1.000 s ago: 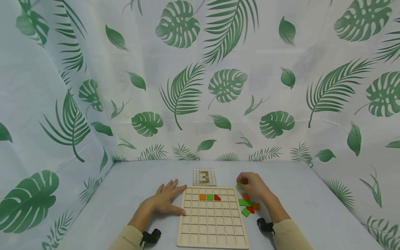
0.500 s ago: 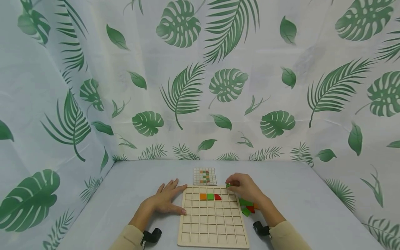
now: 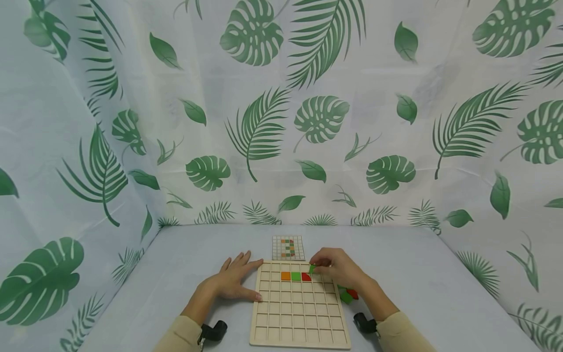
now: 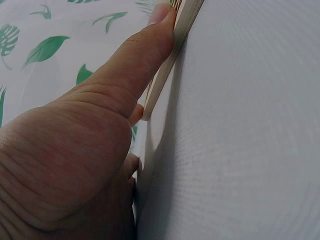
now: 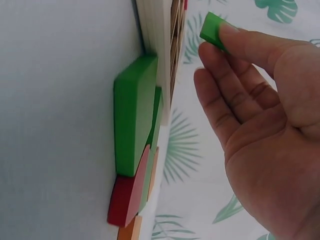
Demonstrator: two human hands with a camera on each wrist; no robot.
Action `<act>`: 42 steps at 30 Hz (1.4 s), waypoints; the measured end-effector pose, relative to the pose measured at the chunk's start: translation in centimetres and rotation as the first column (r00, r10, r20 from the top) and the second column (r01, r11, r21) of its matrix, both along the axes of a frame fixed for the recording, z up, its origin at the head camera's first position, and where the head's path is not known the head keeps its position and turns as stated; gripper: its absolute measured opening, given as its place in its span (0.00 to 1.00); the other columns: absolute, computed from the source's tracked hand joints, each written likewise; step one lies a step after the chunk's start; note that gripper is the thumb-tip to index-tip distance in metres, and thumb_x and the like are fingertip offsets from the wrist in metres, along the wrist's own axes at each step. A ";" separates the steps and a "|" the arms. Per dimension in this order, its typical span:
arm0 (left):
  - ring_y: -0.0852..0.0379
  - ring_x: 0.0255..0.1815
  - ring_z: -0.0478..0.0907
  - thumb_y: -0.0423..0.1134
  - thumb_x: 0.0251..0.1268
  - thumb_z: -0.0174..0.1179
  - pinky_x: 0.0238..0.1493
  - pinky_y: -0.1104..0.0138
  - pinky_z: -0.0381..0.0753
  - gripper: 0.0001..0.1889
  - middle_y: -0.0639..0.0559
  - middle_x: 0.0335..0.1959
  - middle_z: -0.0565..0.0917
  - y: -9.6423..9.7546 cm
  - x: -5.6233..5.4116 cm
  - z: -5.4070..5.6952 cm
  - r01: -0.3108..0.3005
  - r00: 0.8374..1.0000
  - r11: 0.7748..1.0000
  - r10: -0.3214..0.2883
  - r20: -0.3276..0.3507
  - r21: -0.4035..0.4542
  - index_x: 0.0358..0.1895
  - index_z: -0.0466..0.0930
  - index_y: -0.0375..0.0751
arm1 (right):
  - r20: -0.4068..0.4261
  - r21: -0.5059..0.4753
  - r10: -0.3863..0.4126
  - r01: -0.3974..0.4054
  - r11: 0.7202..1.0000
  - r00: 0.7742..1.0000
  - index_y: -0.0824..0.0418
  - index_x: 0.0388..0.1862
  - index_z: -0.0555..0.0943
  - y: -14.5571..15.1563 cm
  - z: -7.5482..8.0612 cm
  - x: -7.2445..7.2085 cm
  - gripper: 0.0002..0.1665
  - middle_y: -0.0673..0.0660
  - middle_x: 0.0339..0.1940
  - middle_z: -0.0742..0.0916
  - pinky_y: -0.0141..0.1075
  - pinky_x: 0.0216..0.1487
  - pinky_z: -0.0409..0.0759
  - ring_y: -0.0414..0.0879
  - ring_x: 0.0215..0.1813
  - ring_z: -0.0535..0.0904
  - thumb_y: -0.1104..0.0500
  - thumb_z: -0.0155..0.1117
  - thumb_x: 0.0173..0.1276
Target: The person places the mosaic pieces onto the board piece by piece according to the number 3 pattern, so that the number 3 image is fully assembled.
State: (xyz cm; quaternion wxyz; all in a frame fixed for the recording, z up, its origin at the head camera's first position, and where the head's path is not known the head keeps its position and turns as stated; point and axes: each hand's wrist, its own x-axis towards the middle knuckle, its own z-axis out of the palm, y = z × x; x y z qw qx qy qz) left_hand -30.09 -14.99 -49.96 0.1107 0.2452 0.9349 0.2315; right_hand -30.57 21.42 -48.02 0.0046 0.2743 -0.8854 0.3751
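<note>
Right hand [image 3: 339, 266] had the green block [image 5: 210, 30] pinched thumb-to-finger above the board [image 3: 304, 310] near the red piece [image 3: 305, 277], left hand [image 3: 232, 283] lay spread at the board's edge, and the block looked light, rigid, maybe kinda slick, so opposite sides seemed the safest grab

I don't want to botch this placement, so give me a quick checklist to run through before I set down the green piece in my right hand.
1. Grip: ok. The right hand pinches the green piece.
2. Board steadied: ok. The left hand touches the left edge of the wooden board.
3. Pattern card uncovered: ok. It lies beyond the board's far edge.
4. Row of three tiles in neighbouring cells: ok. Orange, green, red.
5. Green piece seated in a cell: not ok. It is held up.
6. All loose pieces accounted for: cannot tell. They overlap in view, and the right arm partly hides them.
</note>
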 end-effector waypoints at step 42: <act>0.33 0.87 0.41 0.72 0.52 0.72 0.83 0.33 0.38 0.56 0.35 0.86 0.47 0.2 0.1 0.1 0.007 1.000 1.000 -0.007 0.000 -0.009 0.83 0.59 0.57 | 0.007 0.036 0.140 -0.140 0.990 0.990 0.53 0.41 0.91 -1.3 -0.3 0.2 0.06 0.45 0.40 0.91 0.31 0.40 0.83 0.34 0.39 0.82 0.63 0.75 0.67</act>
